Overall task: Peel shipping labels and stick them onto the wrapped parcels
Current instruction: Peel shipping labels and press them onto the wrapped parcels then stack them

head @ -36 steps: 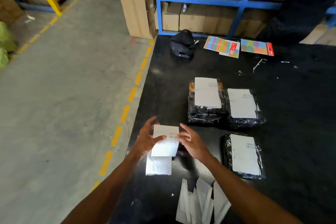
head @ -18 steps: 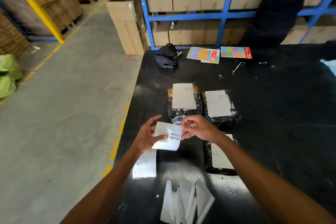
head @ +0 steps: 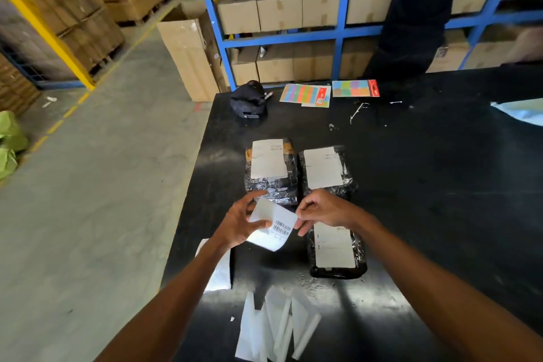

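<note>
Both hands hold one white shipping label [head: 274, 223] with a barcode, above the black table [head: 426, 185]. My left hand [head: 239, 222] grips its left side, thumb on top. My right hand [head: 321, 210] pinches its right corner, where the sheet curls up. Three black wrapped parcels lie flat, each with a white label stuck on: one at the back left [head: 271, 172], one at the back right [head: 326, 170], and one near my right wrist [head: 336, 250]. A stack of labels [head: 219, 273] lies by the table's left edge, partly under my left forearm.
Several peeled white backing strips [head: 274, 326] lie at the table's front. At the back are a black tape dispenser [head: 249, 100] and two coloured sticker packs [head: 305, 94]. A person in dark clothes [head: 417, 9] stands behind the table, before blue shelving [head: 340, 35] with cartons.
The label has been lifted off the stack and raised; my right hand shifted from its flat face to pinching the right corner, and the sheet now curls. The view moved closer and tilted up.
</note>
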A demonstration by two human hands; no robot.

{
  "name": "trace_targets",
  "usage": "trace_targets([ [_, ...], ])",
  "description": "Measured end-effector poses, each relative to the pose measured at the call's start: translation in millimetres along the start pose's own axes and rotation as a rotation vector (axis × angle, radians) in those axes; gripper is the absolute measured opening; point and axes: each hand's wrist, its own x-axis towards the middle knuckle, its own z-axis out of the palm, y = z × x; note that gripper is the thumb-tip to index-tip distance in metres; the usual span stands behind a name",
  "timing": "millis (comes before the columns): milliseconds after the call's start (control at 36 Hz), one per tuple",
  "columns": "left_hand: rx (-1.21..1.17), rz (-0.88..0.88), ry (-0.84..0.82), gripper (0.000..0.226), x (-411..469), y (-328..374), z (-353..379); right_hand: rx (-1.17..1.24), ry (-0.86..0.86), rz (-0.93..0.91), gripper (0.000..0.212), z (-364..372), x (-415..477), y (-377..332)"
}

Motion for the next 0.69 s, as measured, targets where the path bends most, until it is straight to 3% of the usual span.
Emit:
trace_targets([
  [111, 0.042, 0.025, 0.023, 0.063, 2.0, 6.4, 12.8, -0.005, -0.032, -0.008, 0.019, -7.5, -9.6, 6.4],
  [250, 0.188, 0.180, 0.275, 0.041, 0.8, 14.5, 39.7, 0.121, -0.029, -0.044, 0.018, -11.7, -18.7, 8.0],
  [361, 0.077, 0.117, 0.062, 0.008, -6.7, 35.1, 62.1, 0.205, -0.007, -0.087, 0.016, -12.1, -18.6, 9.5],
  [500, -0.023, 0.100, -0.020, 0.025, -12.4, 52.6, 78.2, 0.193, 0.024, -0.088, 0.015, -11.8, -19.8, 10.0],
  [694, -0.092, 0.064, -0.042, 0.023, -8.8, 54.6, 73.4, 0.218, 0.040, -0.093, 0.025, -12.2, -21.4, 13.2],
])
